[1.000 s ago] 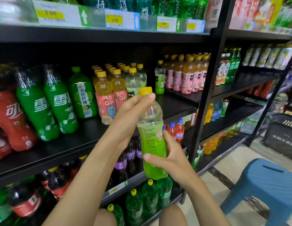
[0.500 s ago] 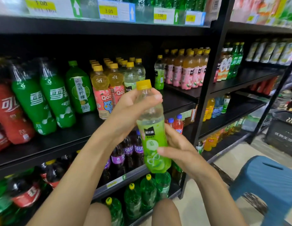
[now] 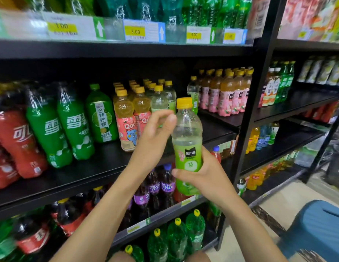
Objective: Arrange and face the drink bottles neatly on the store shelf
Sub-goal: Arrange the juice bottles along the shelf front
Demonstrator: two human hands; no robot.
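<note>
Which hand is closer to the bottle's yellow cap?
Left. The left hand is beside the bottle, just below its yellow cap; the right hand grips its lower half.

Rightmost price label [image 3: 229,36] illegibly blurry

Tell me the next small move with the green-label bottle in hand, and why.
Probably set the bottle upright at the bare front of the shelf, ahead of the matching yellow-capped bottles. Its label faces the camera, the right hand grips its lower half, the left hand pinches its shoulder, and that spot looks free.
</note>
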